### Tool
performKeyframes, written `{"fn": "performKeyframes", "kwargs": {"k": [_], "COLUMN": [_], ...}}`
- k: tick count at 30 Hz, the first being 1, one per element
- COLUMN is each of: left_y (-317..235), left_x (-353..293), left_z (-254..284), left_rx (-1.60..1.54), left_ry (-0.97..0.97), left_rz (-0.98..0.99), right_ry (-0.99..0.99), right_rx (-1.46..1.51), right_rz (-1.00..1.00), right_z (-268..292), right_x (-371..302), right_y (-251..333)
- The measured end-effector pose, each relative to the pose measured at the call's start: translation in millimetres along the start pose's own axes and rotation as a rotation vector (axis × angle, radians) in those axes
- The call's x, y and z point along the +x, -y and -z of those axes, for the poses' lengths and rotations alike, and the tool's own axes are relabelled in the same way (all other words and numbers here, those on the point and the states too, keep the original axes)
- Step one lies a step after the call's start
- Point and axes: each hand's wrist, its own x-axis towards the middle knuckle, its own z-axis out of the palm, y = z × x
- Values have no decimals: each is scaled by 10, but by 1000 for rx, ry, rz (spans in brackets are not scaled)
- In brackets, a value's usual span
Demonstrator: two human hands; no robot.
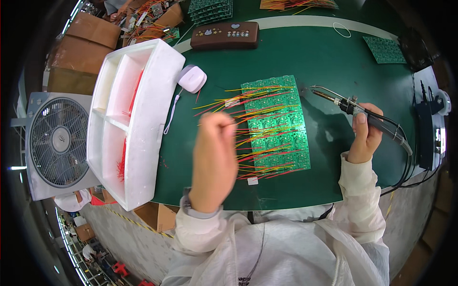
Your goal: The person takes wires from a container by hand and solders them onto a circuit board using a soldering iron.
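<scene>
My right hand (366, 133) is closed around a soldering iron (355, 106) with a thin wire-feed tube along it. Its tip points up and left, to the right of a green circuit board panel (301, 143). Rows of red and yellow wires (267, 114) lie across the panel and stick out past its left edge. My left hand (214, 159), slightly blurred, is raised by the wires' loose ends. Its fingers are curled together, and what they hold, if anything, is hidden. A grey band circles my left wrist.
Left of the panel stands a white foam tray (157, 86) with compartments, red wires in some. Behind are a pink-white case (192, 78) and a brown box (224, 38). A fan (59, 133) stands far left. Another board (384, 49) and a dark soldering station (429, 128) are at right.
</scene>
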Motion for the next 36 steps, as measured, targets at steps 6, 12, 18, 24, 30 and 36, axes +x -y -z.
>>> {"fn": "performKeyframes", "kwargs": {"k": [6, 12, 18, 24, 30, 36], "left_y": [-123, -29, 54, 124, 133, 127], "left_x": [312, 292, 315, 329, 333, 327], "left_z": [-582, -729, -767, -797, -826, -828], "left_rx": [28, -14, -15, -42, -9, -12], "left_ry": [93, 105, 143, 162, 162, 147], "left_rz": [-267, -232, -199, -201, -213, -208], "right_ry": [33, 137, 93, 138, 150, 160], "right_rx": [81, 58, 84, 79, 51, 29], "right_rz": [74, 123, 67, 76, 121, 117], "right_z": [11, -18, 14, -14, -26, -18], "right_x": [69, 169, 170, 162, 178, 174], "right_y": [43, 2, -5, -25, -50, -51]}}
